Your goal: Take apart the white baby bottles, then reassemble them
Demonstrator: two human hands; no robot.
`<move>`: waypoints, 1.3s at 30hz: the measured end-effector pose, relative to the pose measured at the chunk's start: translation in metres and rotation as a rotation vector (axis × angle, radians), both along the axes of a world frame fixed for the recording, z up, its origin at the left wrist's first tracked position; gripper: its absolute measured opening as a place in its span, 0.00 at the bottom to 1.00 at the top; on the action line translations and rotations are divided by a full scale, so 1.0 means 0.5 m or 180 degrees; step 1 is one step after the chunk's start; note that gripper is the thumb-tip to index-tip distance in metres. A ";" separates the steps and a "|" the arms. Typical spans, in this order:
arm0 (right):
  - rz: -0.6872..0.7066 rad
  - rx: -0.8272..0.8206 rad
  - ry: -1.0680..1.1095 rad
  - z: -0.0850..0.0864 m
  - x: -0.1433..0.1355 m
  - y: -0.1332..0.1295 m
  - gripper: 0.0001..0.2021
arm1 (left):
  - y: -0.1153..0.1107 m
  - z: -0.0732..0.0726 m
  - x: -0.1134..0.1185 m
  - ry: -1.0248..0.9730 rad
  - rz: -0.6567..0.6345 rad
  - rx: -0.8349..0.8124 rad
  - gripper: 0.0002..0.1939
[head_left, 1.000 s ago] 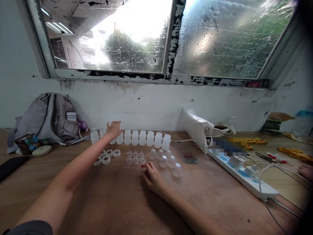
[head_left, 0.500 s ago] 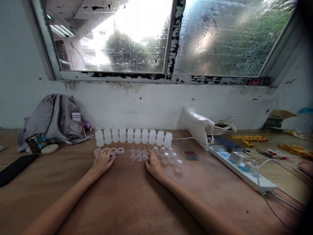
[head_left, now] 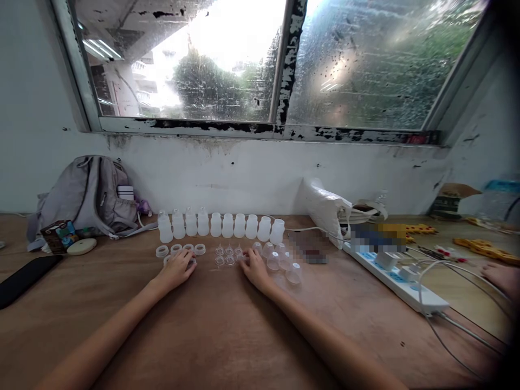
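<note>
My left hand lies palm down over the front row of white bottle collar rings, with its fingers apart; it partly covers some of them. A back-row collar ring shows just beyond its fingers. My right hand rests with fingers spread between the clear bottle nipples and the clear dome caps. Its thumb side is beside the nearest nipples, partly hiding one. Whether either hand grips a piece underneath is hidden. Behind stands a row of frosted bottles, with clear nipples on the ones at the left.
On the left are a grey backpack, a small box, a round cream disc and a black phone. A white bag and a power strip with cables sit right. Another person's hand shows at far right.
My left hand has slid slightly right and toward me, uncovering some back-row rings. My right hand stays nearly in place, its fingers shifting a little. The view has turned slightly right.
</note>
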State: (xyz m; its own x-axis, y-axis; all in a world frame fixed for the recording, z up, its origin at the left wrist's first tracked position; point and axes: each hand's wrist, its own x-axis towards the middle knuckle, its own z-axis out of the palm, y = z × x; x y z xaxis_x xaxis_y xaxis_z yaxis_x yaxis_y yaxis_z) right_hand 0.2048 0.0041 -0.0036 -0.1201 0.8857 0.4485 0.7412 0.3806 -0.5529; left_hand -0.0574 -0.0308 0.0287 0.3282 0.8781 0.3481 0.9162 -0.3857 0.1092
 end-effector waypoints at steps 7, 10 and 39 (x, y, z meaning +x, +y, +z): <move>0.0435 0.0190 0.0862 0.006 0.019 -0.032 0.09 | -0.030 0.016 0.090 -0.2240 -0.0614 -0.0875 0.15; 0.0443 0.0362 0.0816 0.014 0.017 -0.051 0.09 | -0.025 0.012 0.144 -0.3761 -0.0476 -0.1658 0.18; 0.1356 -0.1090 0.2407 0.082 -0.022 -0.138 0.06 | -0.063 -0.017 0.184 -0.4003 -0.1243 -0.1433 0.18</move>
State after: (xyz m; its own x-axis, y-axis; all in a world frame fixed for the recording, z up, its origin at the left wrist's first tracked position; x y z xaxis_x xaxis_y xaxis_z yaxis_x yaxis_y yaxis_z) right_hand 0.1937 -0.0649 0.0374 -0.2479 0.9325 0.2626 -0.0262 0.2645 -0.9640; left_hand 0.0347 -0.0621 0.0202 0.2567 0.9173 0.3043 -0.0461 -0.3029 0.9519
